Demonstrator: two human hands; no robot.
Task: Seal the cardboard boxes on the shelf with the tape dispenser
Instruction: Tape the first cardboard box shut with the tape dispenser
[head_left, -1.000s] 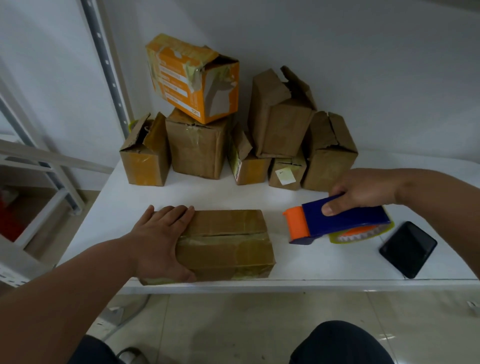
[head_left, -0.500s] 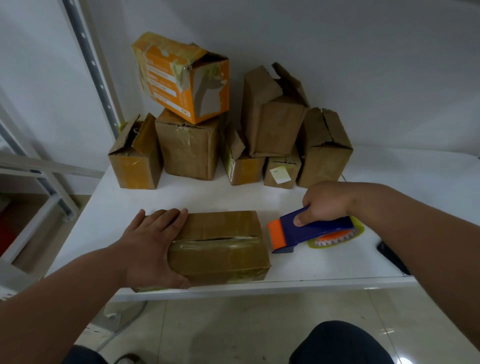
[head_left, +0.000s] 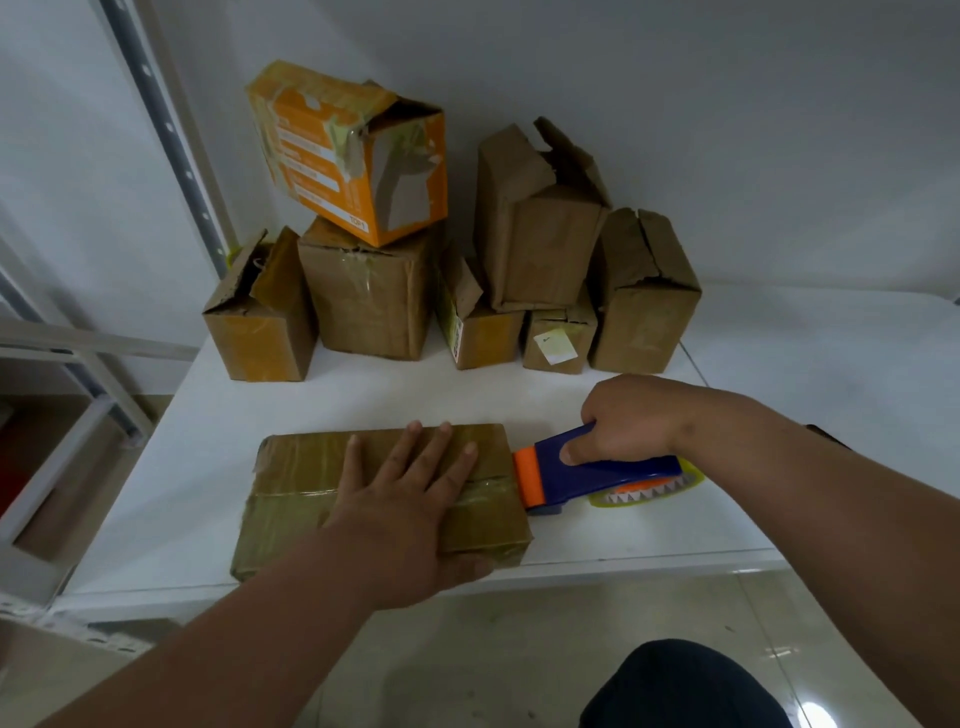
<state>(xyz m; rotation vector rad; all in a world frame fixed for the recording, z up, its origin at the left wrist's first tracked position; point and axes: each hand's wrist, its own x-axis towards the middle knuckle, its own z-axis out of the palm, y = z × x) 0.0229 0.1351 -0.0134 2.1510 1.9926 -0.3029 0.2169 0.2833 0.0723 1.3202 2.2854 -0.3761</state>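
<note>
A flat brown cardboard box (head_left: 296, 483) lies near the front edge of the white shelf (head_left: 649, 415), its top seam running left to right. My left hand (head_left: 410, 483) presses flat on the box top with straight, spread fingers. My right hand (head_left: 628, 421) grips the blue tape dispenser (head_left: 613, 475). The dispenser's orange front end touches the box's right end at the seam. Its toothed blade and yellow-rimmed tape roll trail to the right under my wrist.
Several worn brown boxes (head_left: 369, 301) stand in a row along the back wall, some with torn or open flaps. An orange box (head_left: 348, 150) sits tilted on top of one. A metal shelf upright (head_left: 166, 130) rises at the left. Tiled floor lies below the shelf edge.
My left hand slid from the box's left end onto the middle of its top. My right hand brought the dispenser leftward until its orange end met the box's right end.
</note>
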